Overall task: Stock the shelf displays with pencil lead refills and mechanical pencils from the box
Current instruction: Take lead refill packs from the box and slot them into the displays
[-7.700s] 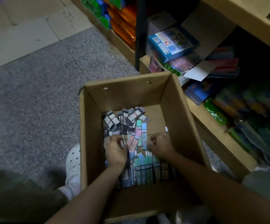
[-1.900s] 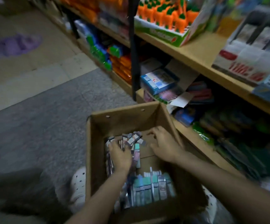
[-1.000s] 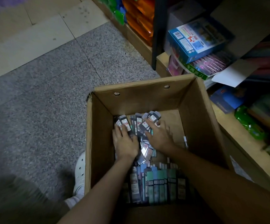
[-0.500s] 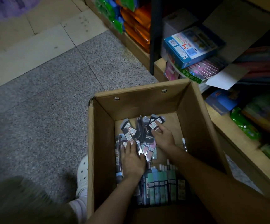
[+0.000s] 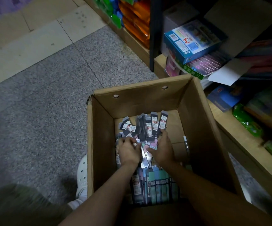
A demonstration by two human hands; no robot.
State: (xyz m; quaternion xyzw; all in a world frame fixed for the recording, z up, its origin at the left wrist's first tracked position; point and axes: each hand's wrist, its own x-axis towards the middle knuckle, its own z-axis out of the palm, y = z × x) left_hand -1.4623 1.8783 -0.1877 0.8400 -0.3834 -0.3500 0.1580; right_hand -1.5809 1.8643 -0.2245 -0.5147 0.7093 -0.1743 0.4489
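An open cardboard box [image 5: 140,89] stands on the floor below me. Dark lead refill packs [image 5: 150,126] with red and white labels lie fanned out at its far end. A row of pastel packs [image 5: 158,181] stands on edge at the near end. A single thin pencil [image 5: 186,144] leans by the right wall. My left hand [image 5: 128,152] is curled over packs on the left of the pile. My right hand [image 5: 163,150] grips the base of the fanned bunch, thumb toward the left hand. Silvery and pastel packs [image 5: 146,150] show between the two hands.
A wooden shelf unit [image 5: 239,137] runs along the right, close to the box. On it are a blue carton [image 5: 192,39], a green packet [image 5: 246,121] and orange packets [image 5: 137,22]. A white shoe [image 5: 82,176] sits left of the box on grey stone floor.
My left hand has slid forward and my hands have closed in on the pile. The fanned dark packs now stand more bunched above my right fingers.
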